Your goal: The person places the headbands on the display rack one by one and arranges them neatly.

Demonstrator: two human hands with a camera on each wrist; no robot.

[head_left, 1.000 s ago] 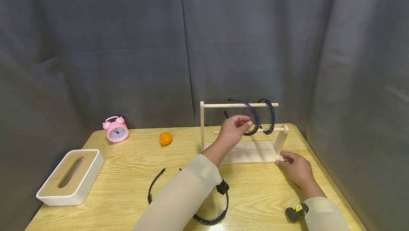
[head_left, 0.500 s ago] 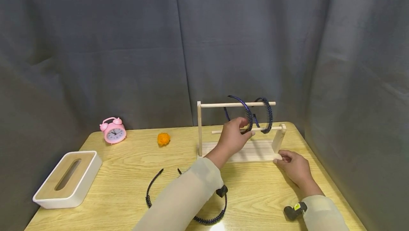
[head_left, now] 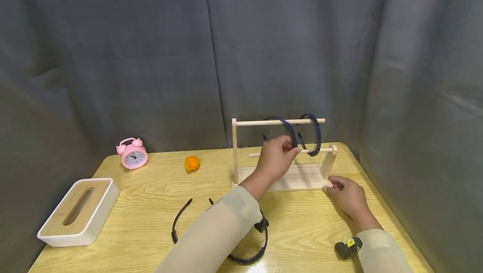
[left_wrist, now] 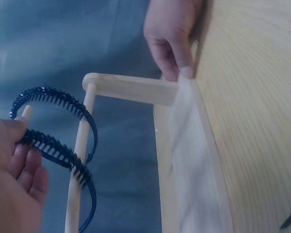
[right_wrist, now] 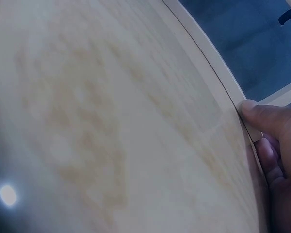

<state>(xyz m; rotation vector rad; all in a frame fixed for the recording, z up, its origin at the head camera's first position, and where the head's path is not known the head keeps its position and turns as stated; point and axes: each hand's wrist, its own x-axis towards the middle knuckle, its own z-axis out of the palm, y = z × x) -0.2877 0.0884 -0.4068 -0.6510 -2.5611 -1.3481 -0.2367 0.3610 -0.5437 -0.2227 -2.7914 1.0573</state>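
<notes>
My left hand pinches a dark blue toothed headband at the wooden rack's two rods, its arc crossing the upper rod. Just right of it, a similar headband hangs across both rods. In the left wrist view, thumb and fingers grip the nearer headband, while the other headband curves behind it. My right hand holds the right front corner of the rack's base between thumb and fingers. More dark headband lies on the table, partly hidden by the left sleeve; I cannot tell whether it is one or two.
A pink alarm clock and an orange pom-pom stand at the back left of the table. The white tissue box with a wooden lid sits at the left edge. Grey curtains enclose the table's back and sides.
The left hand's headband has risen and then settled lower at the upper rod, with its arc shifting slightly left. The right hand keeps its hold on the base. The head view has shifted slightly.
</notes>
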